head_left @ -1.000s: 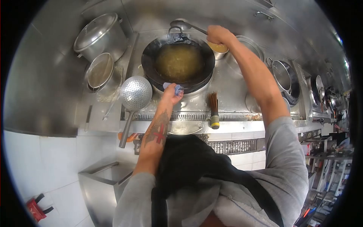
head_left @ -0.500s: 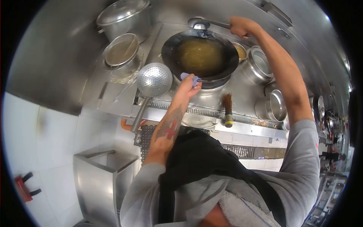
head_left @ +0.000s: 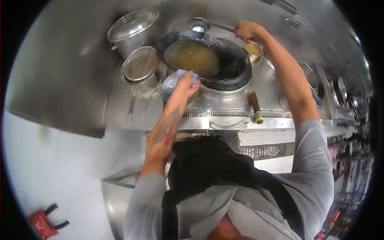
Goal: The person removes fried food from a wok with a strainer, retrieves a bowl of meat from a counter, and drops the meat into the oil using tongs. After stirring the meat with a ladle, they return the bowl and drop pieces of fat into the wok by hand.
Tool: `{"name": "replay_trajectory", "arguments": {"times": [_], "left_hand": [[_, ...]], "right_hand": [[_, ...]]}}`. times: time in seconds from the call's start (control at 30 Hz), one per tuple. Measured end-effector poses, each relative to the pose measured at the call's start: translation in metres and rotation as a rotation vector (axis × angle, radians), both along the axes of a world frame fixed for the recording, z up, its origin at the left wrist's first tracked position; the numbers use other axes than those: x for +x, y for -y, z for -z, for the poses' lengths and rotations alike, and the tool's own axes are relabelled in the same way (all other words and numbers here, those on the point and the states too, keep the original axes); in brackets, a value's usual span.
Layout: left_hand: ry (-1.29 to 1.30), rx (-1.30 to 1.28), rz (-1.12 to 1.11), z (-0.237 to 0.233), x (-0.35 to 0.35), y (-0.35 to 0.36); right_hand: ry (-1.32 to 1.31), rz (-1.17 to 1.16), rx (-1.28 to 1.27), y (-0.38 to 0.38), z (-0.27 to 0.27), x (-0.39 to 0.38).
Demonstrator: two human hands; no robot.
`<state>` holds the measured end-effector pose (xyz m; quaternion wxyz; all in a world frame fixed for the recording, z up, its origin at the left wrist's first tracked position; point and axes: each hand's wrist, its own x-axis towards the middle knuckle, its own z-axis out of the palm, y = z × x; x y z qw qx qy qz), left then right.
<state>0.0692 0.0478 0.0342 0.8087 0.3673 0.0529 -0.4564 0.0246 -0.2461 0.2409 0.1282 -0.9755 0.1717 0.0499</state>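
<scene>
My left hand (head_left: 187, 85) is closed on a pale purple cloth (head_left: 185, 74) at the near rim of a dark wok (head_left: 166, 40). Yellowish liquid (head_left: 192, 57) lies in the wok, which is tilted and lifted partly off the round burner (head_left: 238, 82). My right hand (head_left: 249, 31) grips the handle of a ladle (head_left: 199, 25), its bowl at the wok's far rim. Partly under my left wrist is a perforated strainer (head_left: 169, 85).
A lidded pot (head_left: 134, 28) and a sieve over a pot (head_left: 141, 64) stand on the left. On the right are a small pot of yellow liquid (head_left: 253, 49), a bamboo brush (head_left: 256, 110) and metal pots. Steel walls rise behind.
The wok has moved left off the burner, with my left hand at its rim. My right hand and the ladle have shifted left with it. The view has also turned somewhat.
</scene>
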Motion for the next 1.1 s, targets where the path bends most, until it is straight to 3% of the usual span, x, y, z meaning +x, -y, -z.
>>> {"name": "replay_trajectory", "arguments": {"times": [0.13, 0.3, 0.43, 0.53, 0.6, 0.77, 0.83, 0.9, 0.93, 1.0, 1.03, 1.07, 1.1], "left_hand": [[-0.042, 0.071, 0.002, -0.008, -0.009, 0.002], [-0.120, -0.025, -0.005, 0.026, -0.031, 0.054], [-0.168, -0.098, -0.029, 0.061, -0.061, 0.108], [-0.167, -0.079, -0.082, 0.084, -0.076, 0.147], [-0.132, -0.147, -0.094, 0.106, -0.079, 0.166], [-0.115, -0.065, -0.059, 0.140, -0.071, 0.185], [-0.098, -0.049, -0.033, 0.130, -0.078, 0.180], [-0.140, 0.093, -0.106, 0.091, -0.094, 0.162], [0.036, -0.009, 0.114, 0.125, -0.080, 0.137], [1.527, 0.593, 0.125, 0.152, -0.107, 0.070], [0.859, 0.308, 0.141, 0.136, -0.131, 0.039], [0.174, 0.086, -0.055, 0.119, -0.155, 0.009], [0.459, -0.023, -0.015, 0.110, -0.205, -0.041]], "right_hand": [[-0.040, -0.098, -0.098, -0.008, -0.003, 0.004], [-0.197, -0.080, -0.169, -0.003, -0.015, 0.002], [-0.139, -0.020, -0.069, 0.021, -0.006, -0.010], [-0.153, -0.039, -0.109, 0.042, -0.001, -0.017], [-0.181, -0.160, -0.274, 0.050, 0.003, -0.019], [-0.198, -0.145, -0.289, 0.068, 0.028, -0.027], [0.266, 0.022, -0.140, 0.084, 0.071, -0.042], [0.374, 0.078, -0.245, 0.096, 0.117, -0.060], [0.470, 0.104, -0.273, 0.104, 0.149, -0.074], [0.564, 0.408, -0.072, 0.075, 0.176, -0.143], [0.590, 0.461, 0.038, 0.068, 0.202, -0.178], [0.613, 0.492, 0.106, 0.051, 0.218, -0.229], [0.511, 0.616, 0.099, 0.030, 0.237, -0.276]]}}
